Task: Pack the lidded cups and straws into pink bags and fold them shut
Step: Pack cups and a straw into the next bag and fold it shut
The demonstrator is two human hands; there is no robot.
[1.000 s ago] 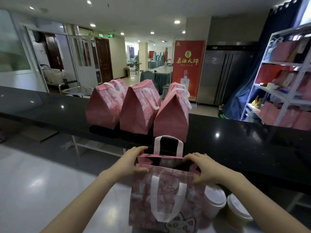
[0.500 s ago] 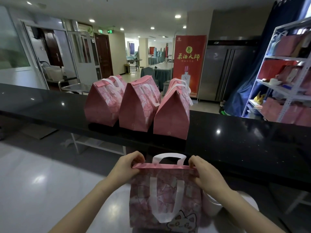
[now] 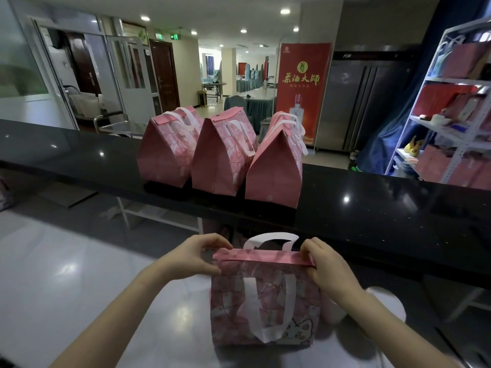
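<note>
Head view: left hand [image 3: 196, 257] and right hand [image 3: 329, 266] grip pink bag [image 3: 265, 309], its rim now folded over.

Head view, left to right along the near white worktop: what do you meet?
left hand → pink bag, its folded top pinched at both ends → right hand → white cup lid, partly hidden behind the right forearm.

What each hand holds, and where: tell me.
The pink bag, by its folded top edge: left hand at the left end, right hand at the right.
</note>
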